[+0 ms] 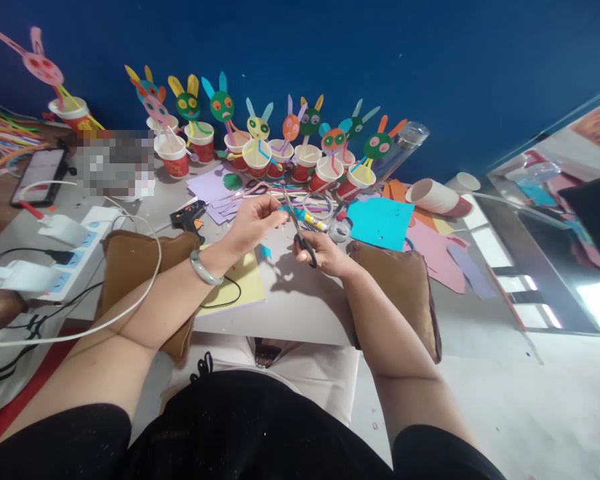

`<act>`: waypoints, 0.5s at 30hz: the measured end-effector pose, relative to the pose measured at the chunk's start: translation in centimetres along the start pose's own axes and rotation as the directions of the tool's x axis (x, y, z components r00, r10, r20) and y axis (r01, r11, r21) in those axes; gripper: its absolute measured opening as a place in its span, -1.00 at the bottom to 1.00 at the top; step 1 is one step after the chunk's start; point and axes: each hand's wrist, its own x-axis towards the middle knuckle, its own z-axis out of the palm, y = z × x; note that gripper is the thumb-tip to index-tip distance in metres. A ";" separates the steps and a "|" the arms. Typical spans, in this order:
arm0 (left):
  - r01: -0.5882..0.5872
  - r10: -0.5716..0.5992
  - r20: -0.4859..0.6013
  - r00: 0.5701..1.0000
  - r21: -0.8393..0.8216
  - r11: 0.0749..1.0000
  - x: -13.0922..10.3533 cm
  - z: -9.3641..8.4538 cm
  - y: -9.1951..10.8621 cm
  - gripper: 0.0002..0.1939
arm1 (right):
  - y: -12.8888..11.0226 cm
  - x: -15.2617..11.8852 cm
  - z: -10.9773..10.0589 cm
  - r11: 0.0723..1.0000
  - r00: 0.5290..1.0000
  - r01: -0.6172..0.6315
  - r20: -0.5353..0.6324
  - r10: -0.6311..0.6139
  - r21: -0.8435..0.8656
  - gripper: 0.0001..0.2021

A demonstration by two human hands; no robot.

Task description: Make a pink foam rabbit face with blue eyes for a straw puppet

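Observation:
My left hand [261, 221] pinches a small piece of blue paper [286, 210] above the middle of the table. In my right hand [325, 253] is a pair of scissors [299, 233], fingers wrapped round its black handles and blades pointing up and away beside the blue paper. Whether the blades touch the paper I cannot tell. On the table below lies a small blue scrap [265, 252], close to a yellow sheet [243, 280]. A glue stick [316, 221] and a roll of clear tape [340, 230] lie just beyond my right hand.
Paper cups [257, 159] with paper rabbit figures line the back by the blue wall. A black glue gun [189, 219] lies left, near a power strip [83, 250] with trailing cables. Brown cushions [395, 283] sit under both forearms. Blue sheets [381, 223] and stacked cups [435, 198] are right.

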 end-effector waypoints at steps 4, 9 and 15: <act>-0.009 0.009 -0.015 1.000 -0.003 1.000 0.0 0.1 0.2 -0.84 | 0.1 0.0 0.0 1.000 1.000 0.002 -0.001 -0.002 -0.006 -0.24; -0.012 0.011 -0.020 1.000 -0.004 1.000 -0.1 0.1 0.3 -0.83 | 0.0 -0.1 -0.1 1.000 1.000 -0.001 0.010 0.001 -0.004 -0.26; -0.016 0.015 -0.032 0.999 -0.031 0.999 -0.1 0.1 0.4 -0.82 | 0.1 -0.1 -0.2 1.000 1.000 -0.008 0.011 0.008 0.002 -0.26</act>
